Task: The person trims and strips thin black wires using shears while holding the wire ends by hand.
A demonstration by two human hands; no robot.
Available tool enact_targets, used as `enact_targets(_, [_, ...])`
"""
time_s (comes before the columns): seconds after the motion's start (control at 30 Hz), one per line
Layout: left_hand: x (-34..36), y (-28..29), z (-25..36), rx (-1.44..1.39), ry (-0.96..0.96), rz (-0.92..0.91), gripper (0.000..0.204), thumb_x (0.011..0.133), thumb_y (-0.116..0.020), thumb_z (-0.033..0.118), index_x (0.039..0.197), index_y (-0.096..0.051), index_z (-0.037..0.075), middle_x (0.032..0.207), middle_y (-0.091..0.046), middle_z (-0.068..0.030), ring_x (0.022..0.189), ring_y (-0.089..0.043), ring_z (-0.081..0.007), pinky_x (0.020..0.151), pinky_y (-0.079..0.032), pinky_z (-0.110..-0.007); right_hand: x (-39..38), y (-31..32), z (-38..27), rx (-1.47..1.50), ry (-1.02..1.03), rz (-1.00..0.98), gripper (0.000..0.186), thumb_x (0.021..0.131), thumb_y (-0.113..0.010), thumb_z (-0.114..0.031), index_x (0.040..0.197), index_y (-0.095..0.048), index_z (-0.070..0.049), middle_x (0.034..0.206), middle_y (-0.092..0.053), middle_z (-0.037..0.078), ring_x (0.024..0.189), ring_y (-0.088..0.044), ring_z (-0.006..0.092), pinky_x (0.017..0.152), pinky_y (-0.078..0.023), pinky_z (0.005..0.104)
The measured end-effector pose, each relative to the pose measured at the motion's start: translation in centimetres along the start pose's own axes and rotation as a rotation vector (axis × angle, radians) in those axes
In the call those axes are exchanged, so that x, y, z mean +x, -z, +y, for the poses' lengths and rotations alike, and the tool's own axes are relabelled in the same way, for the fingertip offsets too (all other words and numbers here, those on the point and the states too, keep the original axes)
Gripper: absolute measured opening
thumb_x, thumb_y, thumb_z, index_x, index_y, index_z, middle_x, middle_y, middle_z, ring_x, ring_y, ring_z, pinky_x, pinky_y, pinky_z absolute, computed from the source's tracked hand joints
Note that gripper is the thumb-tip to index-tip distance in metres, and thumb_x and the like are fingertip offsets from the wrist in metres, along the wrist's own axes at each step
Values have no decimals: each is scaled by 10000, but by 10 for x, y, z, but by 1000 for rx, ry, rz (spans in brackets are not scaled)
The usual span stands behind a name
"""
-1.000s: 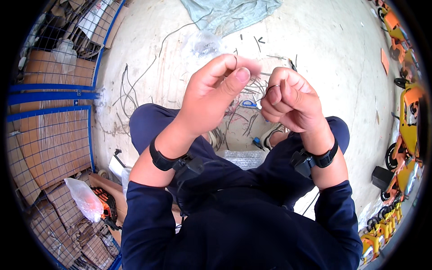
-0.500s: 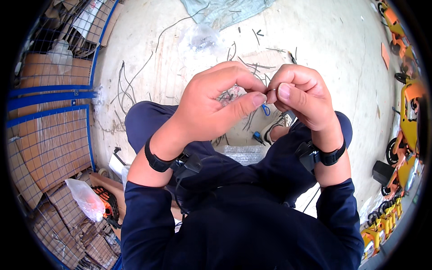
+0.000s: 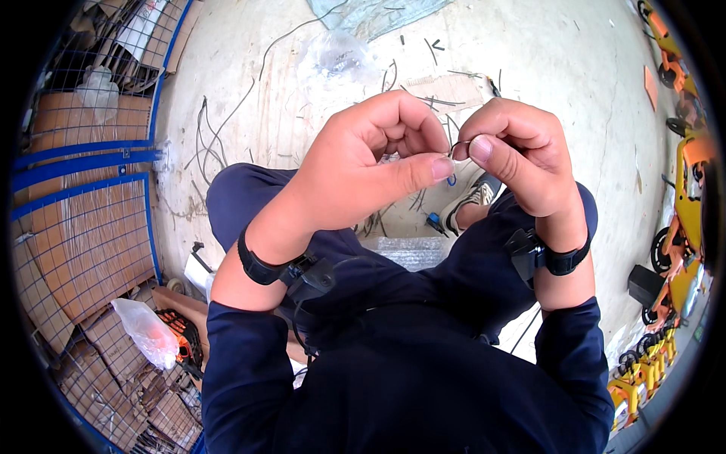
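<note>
A thin dark wire (image 3: 460, 143) spans the small gap between my two hands, in front of my chest. The tips of thumb and index finger of my left hand (image 3: 355, 163) close on one part of it. My right hand (image 3: 525, 155) pinches the wire between thumb and bent index finger, its other fingers curled. Just under the fingertips hangs a small blue loop (image 3: 451, 180); whether it belongs to the wire I cannot tell. Beneath my hands, the floor between my legs bears wire scraps (image 3: 372, 222), partly hidden by the left hand.
Dark wire offcuts (image 3: 439, 101), a clear plastic bag (image 3: 338, 64) and a light blue cloth (image 3: 378, 17) lie ahead on the floor. At my left stands a blue mesh cage (image 3: 83, 151) with cardboard. Yellow-orange wheeled machines (image 3: 692, 181) line the right. A small blue object (image 3: 434, 221) lies by my shoe (image 3: 467, 206).
My hands have moved slightly apart, so more of the wire shows between them. The right hand has shifted a little to the right, and the view has tilted slightly.
</note>
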State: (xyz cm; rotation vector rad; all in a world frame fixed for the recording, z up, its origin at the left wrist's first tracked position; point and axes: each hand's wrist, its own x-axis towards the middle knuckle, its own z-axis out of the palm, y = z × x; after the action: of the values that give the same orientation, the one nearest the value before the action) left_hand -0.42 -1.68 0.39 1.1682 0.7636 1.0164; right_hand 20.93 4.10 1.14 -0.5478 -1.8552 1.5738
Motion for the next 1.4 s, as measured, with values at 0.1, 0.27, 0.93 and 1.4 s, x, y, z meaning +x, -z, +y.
enact_targets(0.1, [1, -1, -1, -87, 26, 30, 221, 881, -680, 107, 1047, -578, 3, 889, -623, -19, 807, -582, -65, 721, -471, -208, 1, 1, 1, -26, 31, 7, 69, 904, -599, -50, 901, -642, 4, 790, -628, 25, 690, -536, 68, 623, -422, 218])
enact_targets(0.27, [2, 0, 3, -40, 77, 69, 195, 869, -682, 101, 1003, -598, -11, 911, -625, -41, 807, -579, -91, 731, -473, -234, 0, 3, 1, -73, 12, -20, 72, 897, -608, -54, 906, -643, 9, 762, -610, 20, 667, -519, 63, 607, -410, 214])
enact_targets(0.93, [5, 1, 2, 1166, -860, 216, 271, 613, -757, -17, 848, -654, 70, 803, -627, -50, 748, -609, -250, 653, -499, -325, 2, 5, 4, 322, -299, -141, 102, 900, -582, -21, 960, -659, 10, 797, -654, 22, 715, -609, 76, 670, -502, 214])
enact_targets(1.4, [8, 6, 5, 1023, -774, 147, 185, 714, -717, 10, 880, -647, 55, 818, -631, -77, 792, -610, -266, 726, -483, -345, 1, -1, -10, 216, -271, -51, 103, 863, -618, -3, 933, -690, 22, 804, -674, 37, 727, -602, 59, 647, -471, 194])
